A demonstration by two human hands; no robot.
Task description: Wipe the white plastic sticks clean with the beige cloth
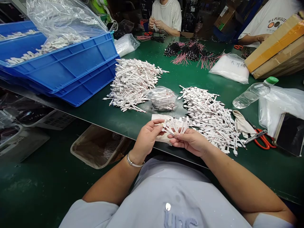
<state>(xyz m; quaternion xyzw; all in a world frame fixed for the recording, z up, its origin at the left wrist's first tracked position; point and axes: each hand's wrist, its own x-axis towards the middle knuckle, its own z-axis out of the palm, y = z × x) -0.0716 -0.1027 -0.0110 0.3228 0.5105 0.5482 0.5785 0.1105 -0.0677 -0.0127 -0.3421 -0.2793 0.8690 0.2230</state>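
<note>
Close to the table's front edge, my left hand (pixel 149 134) and my right hand (pixel 191 141) hold short white cables (pixel 177 124) between them. The cables fan out from my right hand's fingers, while my left thumb and fingers pinch some at the left side. Under the hands lies a pale cloth (pixel 163 138), partly covered. A clear plastic bag of cables (pixel 163 98) sits just beyond. One big heap of white cables (pixel 135 80) is behind it to the left, and another heap (pixel 209 114) spreads to the right, beside my right hand.
Stacked blue crates (pixel 83 66) stand at left. Right are a water bottle (pixel 251 93), orange-handled scissors (pixel 263 139), a phone (pixel 290 134) and a cardboard box (pixel 276 47). Black and pink wires (pixel 192 52) lie farther back. Two people sit across. A bin (pixel 95 147) stands below.
</note>
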